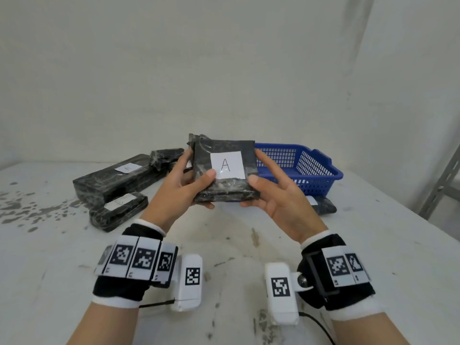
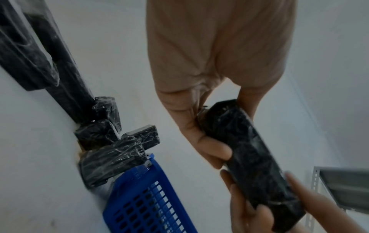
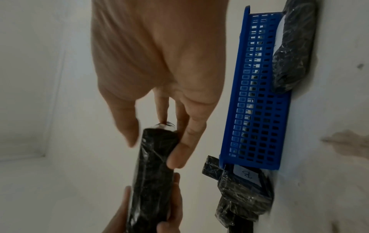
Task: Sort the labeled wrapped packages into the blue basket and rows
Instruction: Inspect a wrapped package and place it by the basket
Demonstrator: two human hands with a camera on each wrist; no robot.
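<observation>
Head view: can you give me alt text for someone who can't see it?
Both hands, left hand and right hand, hold up a black wrapped package labeled "A" above a white table. A blue basket sits behind it; more wrapped packages lie at left.

I see a white table (image 1: 224, 257), scuffed, with dark flecks at the left edge of the frame. On it, left of centre, lies a long black package (image 1: 112, 180) with a white label, a shorter labelled one (image 1: 119, 210) in front of it, and a small bundle (image 1: 165, 155) behind. Right of centre sits the blue basket (image 1: 311, 170), with another dark package (image 1: 323, 205) just in front of it.
</observation>
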